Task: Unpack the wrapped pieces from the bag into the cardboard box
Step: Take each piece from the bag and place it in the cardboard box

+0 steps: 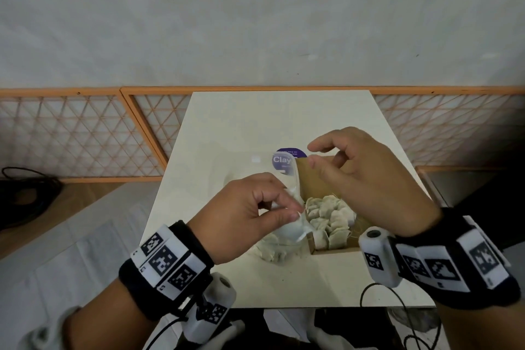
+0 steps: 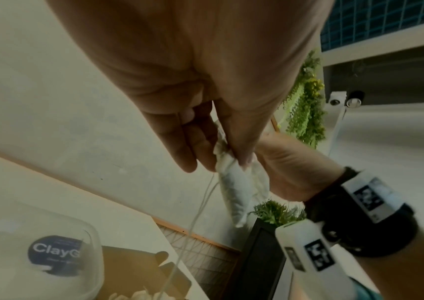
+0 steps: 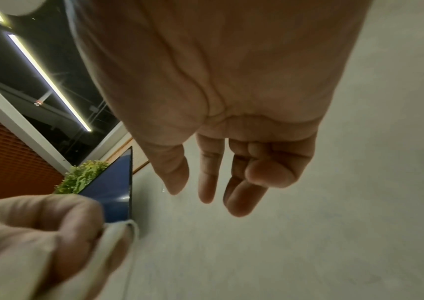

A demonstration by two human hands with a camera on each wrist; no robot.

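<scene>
Left hand (image 1: 247, 216) pinches a white wrapped piece (image 2: 233, 194), strings trailing, above the table just left of the cardboard box (image 1: 321, 179). Right hand (image 1: 366, 179) hovers over the box, fingers loosely curled, holding nothing. Box already holds a heap of pieces (image 1: 329, 214). Clear plastic bag (image 1: 281, 167) with more pieces lies beside it. Roughly midway; the held piece isn't boxed yet.

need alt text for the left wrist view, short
Seen from the wrist, the left hand pinches a small white wrapped piece by its top, thin strings hanging from it. Below lie a clear bag with a dark "Clay" label and part of a cardboard box. The right hand is just behind.
</scene>
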